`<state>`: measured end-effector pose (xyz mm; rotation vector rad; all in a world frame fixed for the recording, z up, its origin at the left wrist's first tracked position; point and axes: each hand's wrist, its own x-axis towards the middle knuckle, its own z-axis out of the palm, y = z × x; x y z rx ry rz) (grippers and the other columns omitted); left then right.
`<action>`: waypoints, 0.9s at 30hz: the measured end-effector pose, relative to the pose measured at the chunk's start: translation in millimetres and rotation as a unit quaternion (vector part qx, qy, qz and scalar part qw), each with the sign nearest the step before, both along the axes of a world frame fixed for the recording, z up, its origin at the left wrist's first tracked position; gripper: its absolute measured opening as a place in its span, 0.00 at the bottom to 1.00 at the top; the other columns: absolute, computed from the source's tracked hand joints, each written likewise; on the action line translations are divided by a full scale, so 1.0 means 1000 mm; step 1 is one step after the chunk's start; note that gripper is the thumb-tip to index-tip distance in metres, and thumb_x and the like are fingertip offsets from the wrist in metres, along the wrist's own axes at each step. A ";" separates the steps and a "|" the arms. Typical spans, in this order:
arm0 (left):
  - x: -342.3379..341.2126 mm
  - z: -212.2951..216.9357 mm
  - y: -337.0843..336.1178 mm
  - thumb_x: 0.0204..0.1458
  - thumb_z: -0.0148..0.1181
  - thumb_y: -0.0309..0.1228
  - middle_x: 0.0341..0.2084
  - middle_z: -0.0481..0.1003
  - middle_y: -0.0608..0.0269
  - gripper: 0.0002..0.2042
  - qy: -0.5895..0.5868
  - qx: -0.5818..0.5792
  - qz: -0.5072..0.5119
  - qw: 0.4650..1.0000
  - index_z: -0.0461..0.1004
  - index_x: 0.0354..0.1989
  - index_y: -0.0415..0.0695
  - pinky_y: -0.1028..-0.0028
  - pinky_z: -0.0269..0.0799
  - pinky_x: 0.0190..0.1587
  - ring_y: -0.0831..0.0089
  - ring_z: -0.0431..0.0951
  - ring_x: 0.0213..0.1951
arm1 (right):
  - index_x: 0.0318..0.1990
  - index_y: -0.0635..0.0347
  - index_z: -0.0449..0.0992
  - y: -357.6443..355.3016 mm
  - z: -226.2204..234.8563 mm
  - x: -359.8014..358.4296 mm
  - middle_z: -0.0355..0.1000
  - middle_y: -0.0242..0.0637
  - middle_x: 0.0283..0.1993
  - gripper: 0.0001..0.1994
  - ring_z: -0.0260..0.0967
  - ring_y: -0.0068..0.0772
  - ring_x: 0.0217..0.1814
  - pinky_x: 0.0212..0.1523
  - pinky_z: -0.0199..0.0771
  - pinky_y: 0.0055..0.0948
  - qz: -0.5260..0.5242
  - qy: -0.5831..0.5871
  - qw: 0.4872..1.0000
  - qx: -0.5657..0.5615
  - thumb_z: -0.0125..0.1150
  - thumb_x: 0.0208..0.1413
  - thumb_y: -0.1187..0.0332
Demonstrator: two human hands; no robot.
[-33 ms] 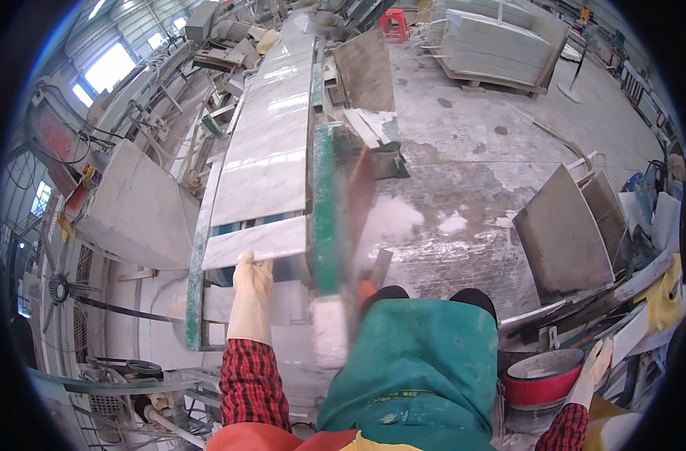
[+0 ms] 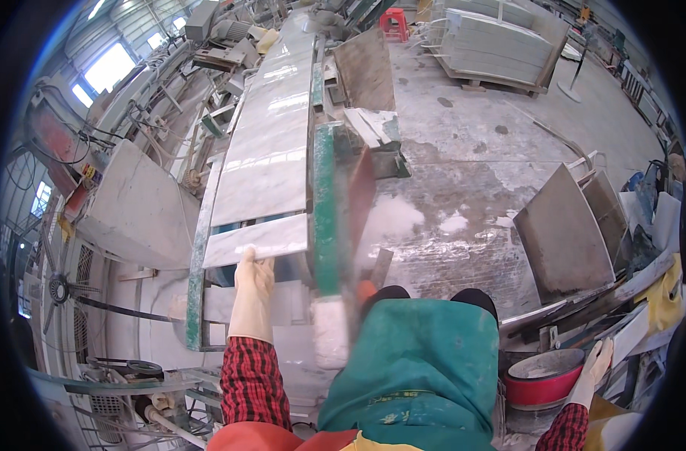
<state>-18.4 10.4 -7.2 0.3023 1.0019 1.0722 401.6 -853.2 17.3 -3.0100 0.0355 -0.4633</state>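
My left hand [image 2: 254, 282], in a cream glove, grips the near edge of a narrow white marble strip [image 2: 264, 239], the thumb on its top face. The strip lies crosswise on a long roller bed with green rails [image 2: 325, 203]. Just beyond it, across a narrow gap, a long polished marble slab [image 2: 264, 165] stretches away. Far to the lower right, my gloved right hand [image 2: 600, 364] is at the edge of a white stone piece [image 2: 630, 333], its fingers close together along that edge. A red tub [image 2: 540, 391] with pale contents stands beside this hand.
Brown-grey slabs [image 2: 564, 233] lean upright at the right. A large pale slab [image 2: 138, 207] stands left of the bed, near a black handwheel [image 2: 59, 289]. White powder heaps [image 2: 394, 218] lie on the wet floor. Farther off are a stacked slab bundle [image 2: 497, 45] and a red stool [image 2: 393, 24].
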 end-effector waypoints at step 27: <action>-0.002 0.056 0.029 0.63 0.57 0.45 0.23 0.73 0.68 0.14 0.300 -0.089 -0.150 0.938 0.71 0.35 0.46 0.89 0.63 0.10 0.83 0.69 0.15 | 0.62 0.67 0.70 0.052 0.014 -0.045 0.66 0.52 0.66 0.22 0.61 0.51 0.69 0.71 0.56 0.41 0.020 -0.027 0.999 0.008 0.54 0.65 0.61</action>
